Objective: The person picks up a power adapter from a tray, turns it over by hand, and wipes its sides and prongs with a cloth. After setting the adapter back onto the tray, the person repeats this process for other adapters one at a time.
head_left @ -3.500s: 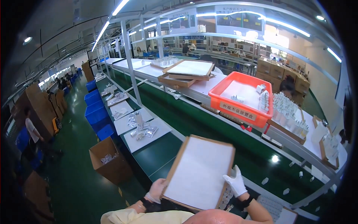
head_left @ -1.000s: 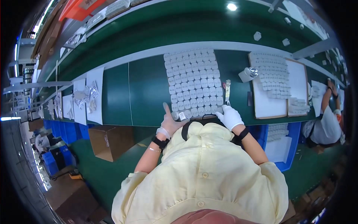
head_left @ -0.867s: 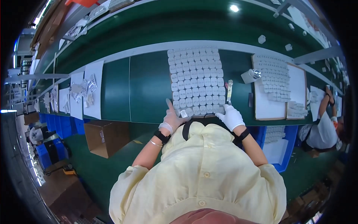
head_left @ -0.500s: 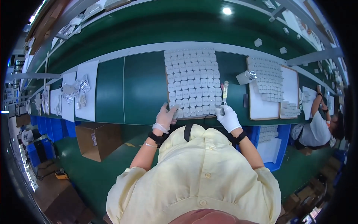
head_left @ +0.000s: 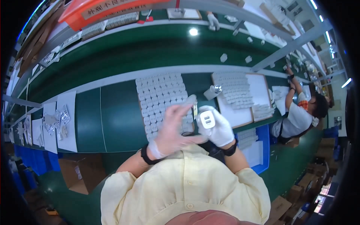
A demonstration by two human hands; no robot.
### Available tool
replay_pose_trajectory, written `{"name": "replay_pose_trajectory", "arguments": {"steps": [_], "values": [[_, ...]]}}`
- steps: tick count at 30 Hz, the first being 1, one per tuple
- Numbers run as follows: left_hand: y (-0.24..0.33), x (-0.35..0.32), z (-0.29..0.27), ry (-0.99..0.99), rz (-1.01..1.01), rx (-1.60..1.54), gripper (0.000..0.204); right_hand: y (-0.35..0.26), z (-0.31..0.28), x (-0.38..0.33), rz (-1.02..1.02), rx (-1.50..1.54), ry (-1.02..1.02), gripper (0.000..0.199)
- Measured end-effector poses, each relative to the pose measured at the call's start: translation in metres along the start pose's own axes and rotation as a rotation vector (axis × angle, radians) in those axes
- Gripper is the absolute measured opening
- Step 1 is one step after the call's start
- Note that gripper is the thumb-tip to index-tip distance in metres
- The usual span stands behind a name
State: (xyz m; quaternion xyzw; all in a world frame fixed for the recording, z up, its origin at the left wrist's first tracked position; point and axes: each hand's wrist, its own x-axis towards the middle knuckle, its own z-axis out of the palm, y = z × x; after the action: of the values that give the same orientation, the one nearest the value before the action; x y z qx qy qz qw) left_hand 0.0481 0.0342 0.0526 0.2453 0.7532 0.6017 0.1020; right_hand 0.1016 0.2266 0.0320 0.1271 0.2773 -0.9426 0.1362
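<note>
A small white plug adapter (head_left: 207,119) with a square face and two dark slots sits upright in the gloved right hand (head_left: 217,129), at about one o'clock from the bare left hand (head_left: 173,129), whose fingers are spread open.

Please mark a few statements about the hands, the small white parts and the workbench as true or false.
1. The right hand wears a white glove. True.
2. The right hand holds a small white block with two dark slots. True.
3. The left hand is fully gloved. False: it is bare, with only a white band at the wrist and a dark strap behind it.
4. The white parts lie in neat rows on the green bench. True.
5. The blue bin stands at the person's left. False: it is at the right, below the bench edge.
6. Nobody else is in view. False: a co-worker works further right.
</note>
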Motion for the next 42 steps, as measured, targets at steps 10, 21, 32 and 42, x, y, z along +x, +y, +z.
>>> {"name": "replay_pose_trajectory", "arguments": {"steps": [10, 21, 32, 42], "values": [[0.009, 0.015, 0.010, -0.174, -0.027, -0.216, 0.059, 0.003, 0.016, 0.020, -0.205, -0.822, 0.012, 0.046], [-0.006, 0.011, 0.011, -0.166, 0.044, -0.256, 0.062, -0.007, 0.034, 0.005, -0.173, -0.895, -0.170, 0.057], [-0.007, 0.004, 0.036, -0.074, 0.218, -0.364, 0.050, 0.006, 0.018, 0.015, -1.024, -1.700, -0.095, 0.035], [-0.012, -0.008, 0.012, -0.141, -0.556, -0.771, 0.054, 0.032, 0.055, 0.001, -1.066, -1.714, 0.174, 0.035]]}}
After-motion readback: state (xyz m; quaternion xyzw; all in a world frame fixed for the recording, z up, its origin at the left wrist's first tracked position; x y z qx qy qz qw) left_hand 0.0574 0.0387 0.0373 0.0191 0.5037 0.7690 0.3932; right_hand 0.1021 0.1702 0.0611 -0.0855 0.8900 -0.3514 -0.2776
